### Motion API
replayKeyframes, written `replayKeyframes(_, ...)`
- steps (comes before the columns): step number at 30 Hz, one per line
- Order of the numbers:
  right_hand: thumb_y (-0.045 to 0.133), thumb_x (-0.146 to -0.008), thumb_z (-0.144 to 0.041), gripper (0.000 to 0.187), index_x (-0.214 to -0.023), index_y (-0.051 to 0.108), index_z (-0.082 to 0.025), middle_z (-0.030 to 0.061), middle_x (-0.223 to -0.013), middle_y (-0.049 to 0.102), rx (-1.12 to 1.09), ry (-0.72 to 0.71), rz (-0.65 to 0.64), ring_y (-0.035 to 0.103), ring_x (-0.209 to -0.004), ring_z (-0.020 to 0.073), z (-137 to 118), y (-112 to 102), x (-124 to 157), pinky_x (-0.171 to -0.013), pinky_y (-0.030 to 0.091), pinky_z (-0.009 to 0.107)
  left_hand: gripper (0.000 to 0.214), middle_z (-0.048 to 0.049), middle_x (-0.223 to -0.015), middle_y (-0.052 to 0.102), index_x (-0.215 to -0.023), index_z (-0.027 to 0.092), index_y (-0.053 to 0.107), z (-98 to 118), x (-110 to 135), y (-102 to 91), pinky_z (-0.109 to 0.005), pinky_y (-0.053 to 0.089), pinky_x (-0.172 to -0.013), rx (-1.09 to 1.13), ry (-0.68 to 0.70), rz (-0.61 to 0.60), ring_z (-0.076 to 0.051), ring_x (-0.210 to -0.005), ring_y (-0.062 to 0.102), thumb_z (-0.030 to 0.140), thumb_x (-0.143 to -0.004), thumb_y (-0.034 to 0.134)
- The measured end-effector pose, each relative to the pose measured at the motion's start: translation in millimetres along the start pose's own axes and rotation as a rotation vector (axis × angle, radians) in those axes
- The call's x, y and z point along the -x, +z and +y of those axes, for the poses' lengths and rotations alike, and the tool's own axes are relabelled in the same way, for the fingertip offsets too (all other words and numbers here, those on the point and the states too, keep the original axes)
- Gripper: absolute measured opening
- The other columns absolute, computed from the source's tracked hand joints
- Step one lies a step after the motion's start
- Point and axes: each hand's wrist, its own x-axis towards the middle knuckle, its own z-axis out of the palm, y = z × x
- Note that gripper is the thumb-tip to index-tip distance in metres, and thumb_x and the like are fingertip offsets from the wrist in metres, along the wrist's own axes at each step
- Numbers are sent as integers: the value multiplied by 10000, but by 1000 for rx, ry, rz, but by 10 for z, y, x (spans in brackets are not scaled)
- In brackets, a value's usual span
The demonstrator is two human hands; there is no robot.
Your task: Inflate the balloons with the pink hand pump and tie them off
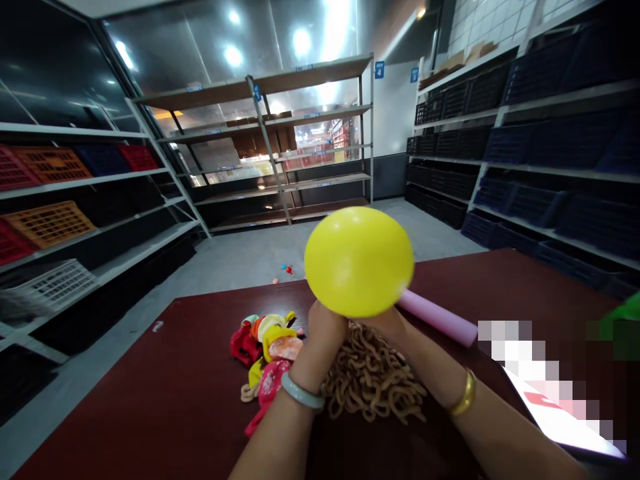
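Note:
An inflated yellow balloon is held up over the table in front of me. My left hand, with a pale bangle at the wrist, grips it from below on the left. Close beside, my right hand, with a gold bracelet, meets its underside. The balloon hides most of the fingers of both hands. Beneath my hands lies a heap of brown cord-like loops. Left of my wrist sits a pile of colourful soft pieces in red, yellow and pink. A pink tube rests to the right.
All this is on a dark red table. A bright, partly pixelated panel stands at the right edge. Small coloured bits lie on the floor beyond. Shelves with crates line the room.

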Motion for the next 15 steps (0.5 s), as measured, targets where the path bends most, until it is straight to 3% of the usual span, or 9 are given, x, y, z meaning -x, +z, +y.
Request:
replayKeyframes(3, 743, -667, -400, 537, -1168, 596, -275, 49, -1180, 639, -142, 44, 11, 561, -1105, 255, -22, 5, 29, -928, 472, 437, 320, -164, -1050, 674, -1058, 188, 677, 58, 65, 22, -396, 429, -828, -148, 102, -79, -317, -1003, 591, 182, -753, 581)
replayKeyframes(6, 728, -686, -345, 350, -1019, 644, -280, 24, -1138, 651, -405, 120, 84, 556, -1105, 231, -39, -34, 6, -942, 464, 399, 187, -153, -868, 685, -890, 180, 692, 124, 76, 23, -346, 427, -720, -226, 153, -201, -279, -847, 624, 223, -819, 525)
replayKeyframes(8, 713, -694, -325, 239, -914, 654, -255, 26, -1018, 678, -526, 182, 112, 602, -1002, 219, -25, -66, -24, -886, 489, 385, 238, -118, -727, 654, -763, 182, 658, 181, 77, 0, -315, 400, -659, -229, 182, -247, -237, -720, 610, 270, -874, 466)
replayKeyframes(12, 718, -672, -315, 254, -897, 637, -228, 32, -961, 665, -605, 249, 117, 611, -915, 179, -4, -154, -45, -830, 494, 342, 224, -65, -741, 617, -806, 190, 608, 277, 74, -48, -271, 349, -631, -39, 268, -213, -181, -682, 549, 335, -898, 465)
replayKeyframes(15, 714, -680, -307, 234, -885, 634, -228, 21, -925, 662, -693, 258, 64, 593, -899, 162, -36, -218, -55, -810, 489, 311, 300, -24, -669, 551, -712, 183, 573, 284, 28, -39, -246, 334, -608, 202, 178, -144, -142, -636, 489, 363, -912, 440)
